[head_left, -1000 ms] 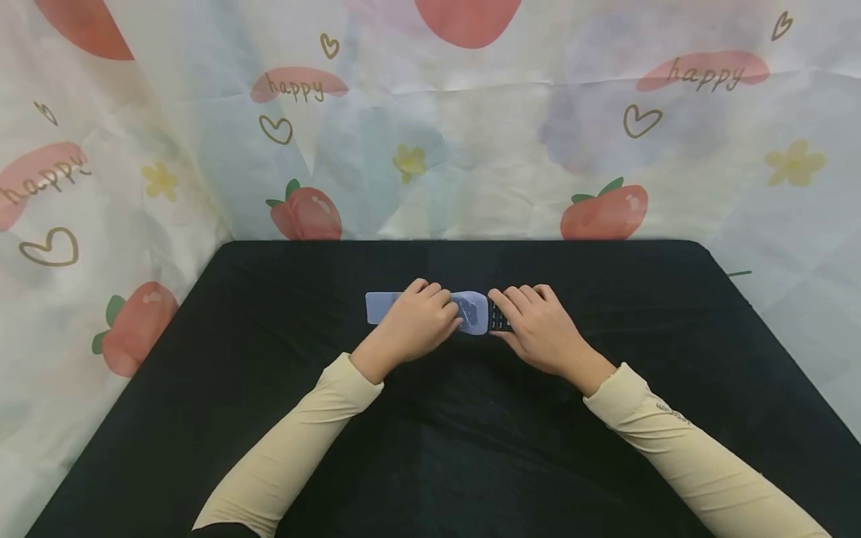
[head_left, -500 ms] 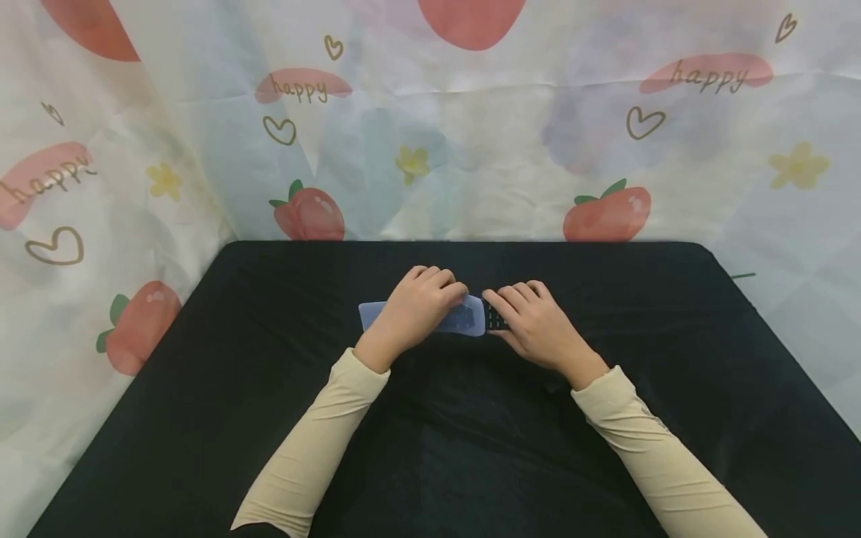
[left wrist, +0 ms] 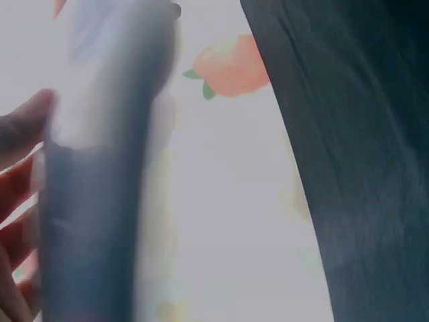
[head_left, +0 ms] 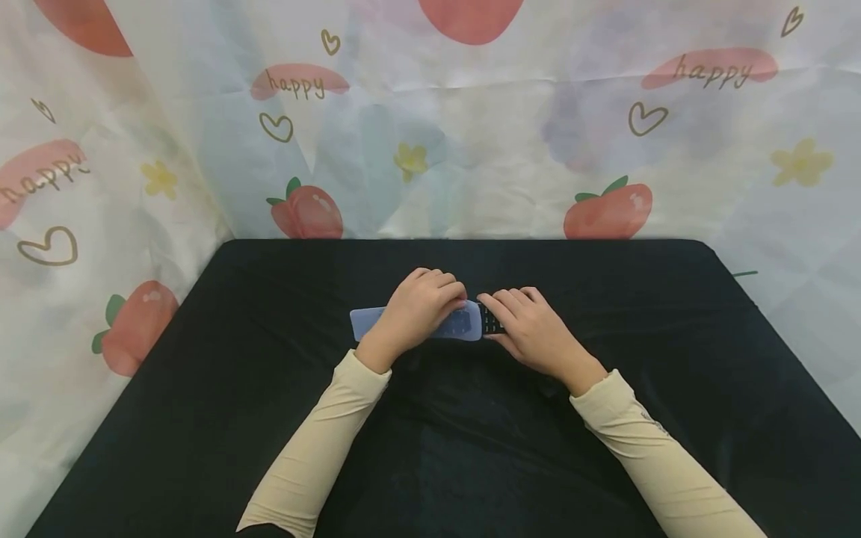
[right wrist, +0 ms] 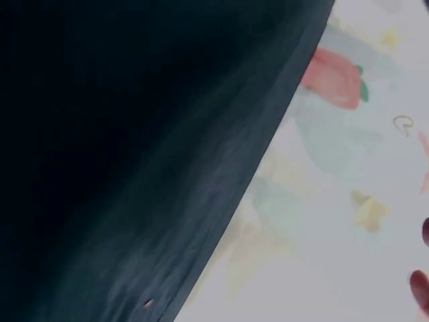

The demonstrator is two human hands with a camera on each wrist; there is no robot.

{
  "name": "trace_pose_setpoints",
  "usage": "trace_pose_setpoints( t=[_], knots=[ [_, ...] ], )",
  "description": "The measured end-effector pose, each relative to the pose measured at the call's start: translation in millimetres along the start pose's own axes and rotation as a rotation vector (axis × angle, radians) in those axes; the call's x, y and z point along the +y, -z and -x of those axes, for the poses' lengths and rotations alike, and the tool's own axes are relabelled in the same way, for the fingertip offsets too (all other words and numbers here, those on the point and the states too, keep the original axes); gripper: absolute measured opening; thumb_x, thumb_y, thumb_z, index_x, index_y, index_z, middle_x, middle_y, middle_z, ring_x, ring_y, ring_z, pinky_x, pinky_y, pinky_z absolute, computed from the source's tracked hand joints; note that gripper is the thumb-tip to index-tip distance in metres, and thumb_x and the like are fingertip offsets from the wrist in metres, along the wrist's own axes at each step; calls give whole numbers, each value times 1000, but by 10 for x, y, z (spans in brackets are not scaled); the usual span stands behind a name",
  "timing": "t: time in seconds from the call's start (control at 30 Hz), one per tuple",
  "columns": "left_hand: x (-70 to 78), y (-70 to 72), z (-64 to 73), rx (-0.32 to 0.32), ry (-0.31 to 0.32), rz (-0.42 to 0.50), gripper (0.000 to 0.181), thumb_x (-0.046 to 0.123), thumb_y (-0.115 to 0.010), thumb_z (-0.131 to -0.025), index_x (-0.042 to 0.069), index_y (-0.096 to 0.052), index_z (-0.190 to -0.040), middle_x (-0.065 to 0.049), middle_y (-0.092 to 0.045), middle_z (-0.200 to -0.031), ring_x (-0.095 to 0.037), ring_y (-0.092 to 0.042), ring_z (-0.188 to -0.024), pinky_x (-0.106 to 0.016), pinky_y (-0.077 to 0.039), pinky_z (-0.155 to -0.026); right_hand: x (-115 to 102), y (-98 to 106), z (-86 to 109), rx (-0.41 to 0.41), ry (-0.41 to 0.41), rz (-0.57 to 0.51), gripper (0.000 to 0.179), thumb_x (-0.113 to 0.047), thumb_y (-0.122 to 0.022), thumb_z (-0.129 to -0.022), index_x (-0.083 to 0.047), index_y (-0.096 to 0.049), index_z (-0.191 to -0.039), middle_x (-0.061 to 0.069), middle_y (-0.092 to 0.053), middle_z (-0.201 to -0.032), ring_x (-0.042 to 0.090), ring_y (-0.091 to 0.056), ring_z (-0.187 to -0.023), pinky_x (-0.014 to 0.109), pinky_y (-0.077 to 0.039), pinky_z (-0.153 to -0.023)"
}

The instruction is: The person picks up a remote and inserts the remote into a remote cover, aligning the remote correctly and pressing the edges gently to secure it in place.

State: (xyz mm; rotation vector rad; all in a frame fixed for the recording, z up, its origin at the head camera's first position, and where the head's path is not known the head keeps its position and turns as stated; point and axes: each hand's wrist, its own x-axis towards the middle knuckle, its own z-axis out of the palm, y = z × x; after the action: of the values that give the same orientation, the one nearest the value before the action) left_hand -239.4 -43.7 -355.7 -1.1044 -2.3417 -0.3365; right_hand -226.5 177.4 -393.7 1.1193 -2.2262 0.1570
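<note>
A translucent blue sleeve [head_left: 366, 321] lies sideways over the black table, partly drawn over a black remote control [head_left: 492, 320]. My left hand [head_left: 413, 310] holds the sleeve from above, its fingertips at the far edge near the sleeve's right end. In the left wrist view, the sleeve [left wrist: 100, 87] shows large and blurred, with left fingers [left wrist: 27, 127] along its side. My right hand [head_left: 534, 329] grips the remote's right end, thumb at the near edge. Button rows show between sleeve and hand. Only fingertips [right wrist: 419, 288] of the right hand appear in its wrist view.
A black cloth covers the table [head_left: 471, 448], whose far edge meets a hanging curtain [head_left: 471, 149] printed with fruit, hearts and "happy". The curtain also runs along the left and right sides.
My left hand has shifted to the sleeve's far edge, nearer its right end. Sleeve and remote have moved slightly left and toward me, and the sleeve's left end sits lower in view.
</note>
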Motion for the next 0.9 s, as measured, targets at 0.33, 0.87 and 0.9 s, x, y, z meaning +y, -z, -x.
trace_pose_setpoints(
  t=[0.33,0.87,0.9],
  knots=[
    [139,-22,-10,126,24,20,7,19,-66,-87,15,-70,-84,4,-68,-80,-12,-62,-79,-28,-48,-85,-130,-9,-39,10,-47,-202,57,-13,-79,-71,2,-53,-120,10,-56,-97,20,-53,-79,35,-48,-72],
    [-24,141,28,115,-1,-73,14,26,-66,-87,15,-69,-93,2,-66,-91,-15,-61,-87,-32,-46,-90,-11,113,-17,6,-38,11,57,-28,-77,-74,0,-54,-118,14,-61,-100,28,-57,-88,45,-46,-80],
    [-41,158,44,127,2,-114,16,28,-66,-87,14,-68,-93,1,-64,-90,-16,-60,-87,-32,-46,-90,0,129,-7,9,-52,15,53,-34,-72,-79,0,-55,-117,14,-61,-99,28,-57,-88,45,-46,-80]
  ],
)
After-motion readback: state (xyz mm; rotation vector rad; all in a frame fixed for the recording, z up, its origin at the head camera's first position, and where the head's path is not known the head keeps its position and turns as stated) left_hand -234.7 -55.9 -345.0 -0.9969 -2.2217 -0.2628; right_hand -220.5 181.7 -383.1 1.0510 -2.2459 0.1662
